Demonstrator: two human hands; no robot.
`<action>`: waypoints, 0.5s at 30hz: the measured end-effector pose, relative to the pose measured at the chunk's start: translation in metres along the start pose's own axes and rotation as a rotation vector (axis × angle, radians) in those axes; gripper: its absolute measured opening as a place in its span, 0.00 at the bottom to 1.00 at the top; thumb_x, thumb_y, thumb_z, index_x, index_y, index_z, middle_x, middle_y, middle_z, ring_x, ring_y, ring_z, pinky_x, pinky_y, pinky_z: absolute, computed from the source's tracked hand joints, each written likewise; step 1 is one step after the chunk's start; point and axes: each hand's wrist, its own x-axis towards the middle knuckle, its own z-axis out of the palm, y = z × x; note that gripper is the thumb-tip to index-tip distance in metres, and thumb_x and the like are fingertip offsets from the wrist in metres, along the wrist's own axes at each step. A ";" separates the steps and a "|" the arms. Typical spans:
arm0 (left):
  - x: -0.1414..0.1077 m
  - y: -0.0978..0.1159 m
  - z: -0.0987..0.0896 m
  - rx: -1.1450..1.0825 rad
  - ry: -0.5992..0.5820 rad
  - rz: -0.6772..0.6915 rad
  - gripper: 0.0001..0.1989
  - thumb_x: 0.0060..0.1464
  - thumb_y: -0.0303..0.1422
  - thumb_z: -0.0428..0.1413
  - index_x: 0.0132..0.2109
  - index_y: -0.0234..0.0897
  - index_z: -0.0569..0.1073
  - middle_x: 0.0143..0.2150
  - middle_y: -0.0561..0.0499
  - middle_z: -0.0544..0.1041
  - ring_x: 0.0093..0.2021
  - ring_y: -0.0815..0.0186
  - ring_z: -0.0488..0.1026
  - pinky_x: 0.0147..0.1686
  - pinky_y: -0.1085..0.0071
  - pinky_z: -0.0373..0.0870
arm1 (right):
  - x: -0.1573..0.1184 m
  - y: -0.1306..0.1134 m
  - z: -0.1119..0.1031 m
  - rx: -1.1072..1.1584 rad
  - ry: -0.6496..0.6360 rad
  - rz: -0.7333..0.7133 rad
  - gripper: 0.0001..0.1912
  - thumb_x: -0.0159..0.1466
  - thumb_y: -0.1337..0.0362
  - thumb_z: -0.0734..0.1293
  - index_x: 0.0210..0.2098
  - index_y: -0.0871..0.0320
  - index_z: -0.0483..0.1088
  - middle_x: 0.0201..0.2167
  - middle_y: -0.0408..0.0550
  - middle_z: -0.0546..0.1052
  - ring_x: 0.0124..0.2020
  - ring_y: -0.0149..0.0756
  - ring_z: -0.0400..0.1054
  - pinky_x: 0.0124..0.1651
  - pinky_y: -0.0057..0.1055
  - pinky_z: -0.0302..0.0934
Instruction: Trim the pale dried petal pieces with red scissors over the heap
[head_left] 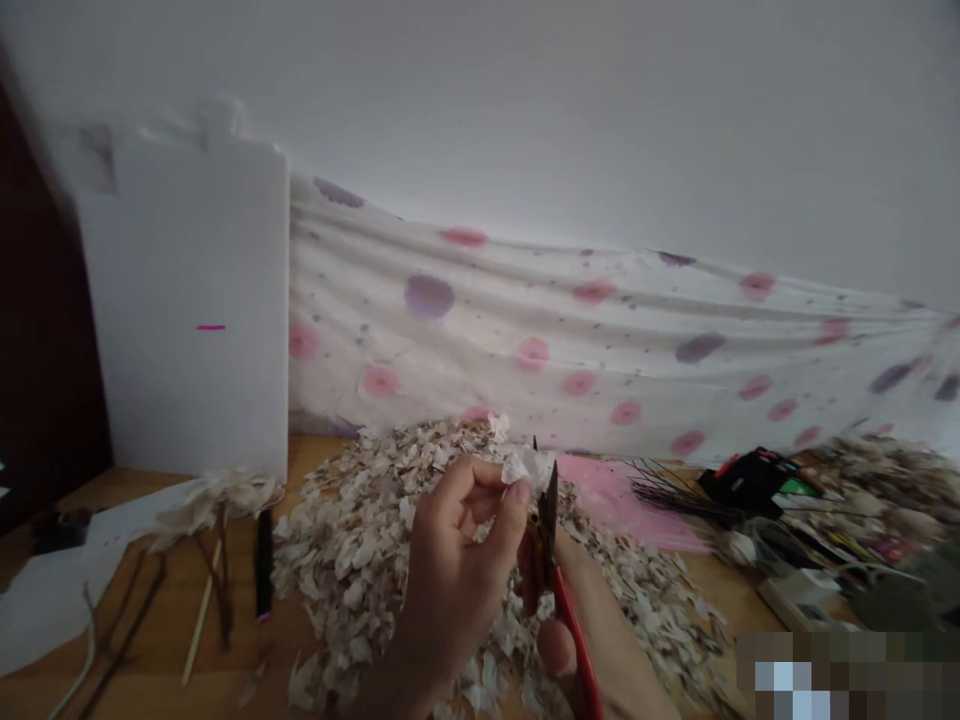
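Between the thumb and forefinger of my left hand [469, 550] is a thin white petal-like piece [529, 467]. My right hand [559, 610] grips red-handled scissors [568, 610], their blades pointing up and parted beside the white piece. Both hands are above a large heap of pale, dry petal-like pieces [360, 560] on the wooden table [292, 640]. Part of my right hand is hidden behind the scissors and my left hand.
A white foam board [187, 300] stands at the left, with a pale flower on stems [217, 500] and a black marker [263, 565] before it. Patterned cloth [480, 330] hangs behind. At right lie pink sheet [630, 500], dark wires [675, 497], a black pouch [750, 485] and clutter.
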 end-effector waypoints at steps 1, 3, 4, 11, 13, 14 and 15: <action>0.000 0.000 0.000 0.006 0.000 -0.005 0.11 0.58 0.35 0.57 0.30 0.40 0.66 0.24 0.57 0.68 0.26 0.71 0.69 0.26 0.77 0.68 | 0.000 0.001 0.000 0.023 -0.003 0.011 0.47 0.52 0.20 0.43 0.35 0.57 0.60 0.25 0.45 0.66 0.24 0.35 0.56 0.25 0.30 0.53; 0.001 -0.001 0.002 0.013 -0.008 -0.017 0.10 0.58 0.35 0.57 0.30 0.40 0.67 0.24 0.57 0.68 0.25 0.70 0.69 0.26 0.76 0.68 | 0.000 0.003 0.000 0.058 0.001 0.019 0.46 0.53 0.20 0.46 0.36 0.58 0.61 0.25 0.44 0.65 0.24 0.34 0.54 0.25 0.29 0.50; 0.002 -0.002 0.002 0.014 -0.017 -0.024 0.09 0.58 0.35 0.57 0.31 0.40 0.67 0.24 0.57 0.69 0.25 0.70 0.69 0.26 0.76 0.68 | 0.000 0.002 -0.001 0.066 0.005 0.020 0.46 0.53 0.20 0.47 0.36 0.58 0.62 0.25 0.44 0.65 0.24 0.34 0.54 0.25 0.29 0.50; 0.003 -0.002 0.005 0.005 -0.038 -0.050 0.10 0.58 0.35 0.57 0.30 0.40 0.66 0.23 0.58 0.67 0.25 0.71 0.68 0.26 0.77 0.65 | 0.004 -0.013 -0.011 0.154 -0.030 0.057 0.45 0.54 0.22 0.51 0.41 0.58 0.65 0.28 0.45 0.67 0.27 0.35 0.55 0.30 0.29 0.52; 0.003 -0.003 0.005 0.003 -0.037 -0.052 0.10 0.58 0.34 0.57 0.30 0.39 0.66 0.23 0.59 0.66 0.24 0.72 0.66 0.25 0.78 0.64 | 0.005 -0.015 -0.012 0.153 -0.035 0.063 0.44 0.56 0.23 0.52 0.40 0.58 0.64 0.27 0.44 0.66 0.26 0.34 0.54 0.28 0.28 0.51; 0.004 -0.003 0.005 0.004 -0.039 -0.053 0.10 0.58 0.34 0.58 0.30 0.39 0.66 0.23 0.59 0.66 0.25 0.72 0.66 0.25 0.78 0.64 | 0.005 -0.015 -0.012 0.148 -0.038 0.062 0.43 0.56 0.23 0.52 0.38 0.58 0.64 0.25 0.43 0.65 0.25 0.33 0.54 0.27 0.28 0.49; 0.005 -0.003 0.004 0.004 -0.047 -0.053 0.10 0.58 0.34 0.58 0.30 0.39 0.67 0.24 0.58 0.66 0.25 0.72 0.66 0.26 0.78 0.64 | 0.005 -0.014 -0.012 0.141 -0.040 0.062 0.42 0.56 0.23 0.52 0.36 0.58 0.63 0.24 0.42 0.64 0.24 0.33 0.52 0.26 0.28 0.47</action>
